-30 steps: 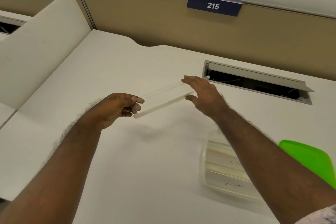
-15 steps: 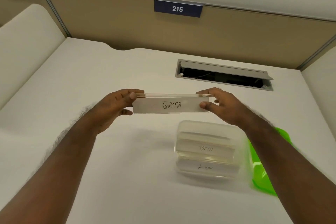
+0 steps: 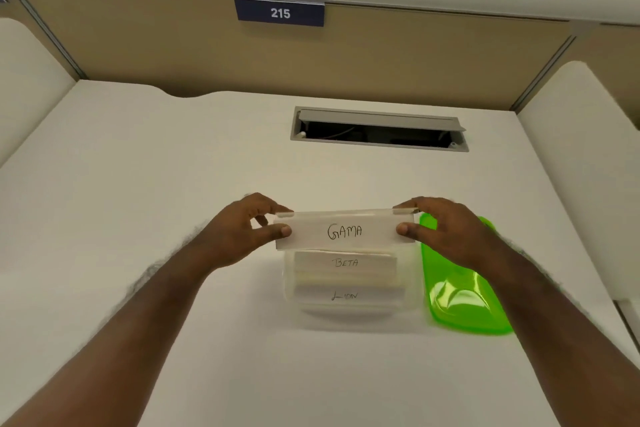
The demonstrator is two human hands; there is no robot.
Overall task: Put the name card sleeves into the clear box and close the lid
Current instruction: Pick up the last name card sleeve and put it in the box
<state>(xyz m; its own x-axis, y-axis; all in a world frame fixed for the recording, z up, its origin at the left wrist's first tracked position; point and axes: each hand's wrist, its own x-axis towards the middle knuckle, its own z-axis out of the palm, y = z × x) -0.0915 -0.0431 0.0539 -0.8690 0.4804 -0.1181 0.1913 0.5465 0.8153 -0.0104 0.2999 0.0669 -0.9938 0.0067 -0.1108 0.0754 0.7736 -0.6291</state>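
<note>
I hold a clear name card sleeve marked "GAMA" (image 3: 346,230) by its two ends, level and facing me. My left hand (image 3: 242,230) pinches its left end and my right hand (image 3: 446,232) pinches its right end. The sleeve hovers over the far edge of the clear box (image 3: 289,291), which sits on the desk without a lid. Two sleeves lie inside, one marked "BETA" (image 3: 346,263) and one marked "LION" (image 3: 346,295). The green lid (image 3: 460,302) lies flat on the desk right of the box, partly under my right wrist.
The white desk (image 3: 173,218) has an open grey cable tray (image 3: 379,130) at the back. A tan partition carries a blue "215" sign (image 3: 280,12). White side dividers stand left (image 3: 20,87) and right (image 3: 581,135).
Both hands have turned the GAMA sleeve to face me and carried it from the left middle of the desk to just above the box's far edge. The view has shifted right.
</note>
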